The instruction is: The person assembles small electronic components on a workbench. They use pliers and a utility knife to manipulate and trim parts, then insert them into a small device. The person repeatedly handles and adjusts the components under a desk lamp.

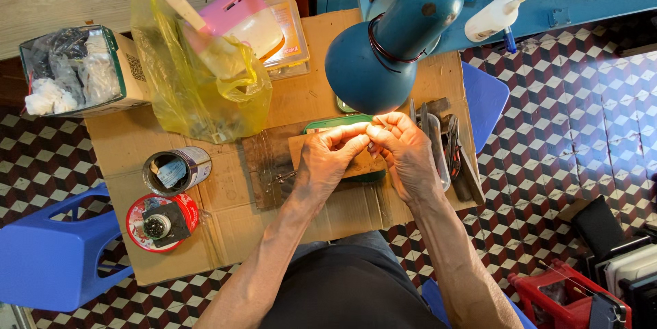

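Both hands meet at the centre of the cardboard-covered bench (226,233), directly below the dome of a blue metal desk lamp (393,38). The left hand (327,159) and the right hand (404,154) are brought fingertip to fingertip, with each grip pinched closed on a very small item held between them. The item is too small and too hidden by the fingers to identify; it sits at the point where the thumbs and forefingers touch, just above a flat brown wooden work block (359,163). That block lies on a green-rimmed tray (335,123), which rests on a darker worn board (263,165).

Just beside the right hand, on its outer side, lies a cluster of dark metal hand tools (455,154), partly in a shallow clear dish.

To the left of the hands, well apart from them, stand an open metal tin with paper inside (176,170) and a red round lid holding a dark fitting (161,223), the two nearly touching. Further back on the bench sits a crumpled yellow transparent plastic bag (198,82), with a pink-lidded plastic box (241,17) behind it. A green-edged carton of white wadding (75,72) is at the far left corner. A white glue bottle (491,19) lies on the blue surface behind the lamp. A blue plastic stool (48,254) stands on the chequered floor.
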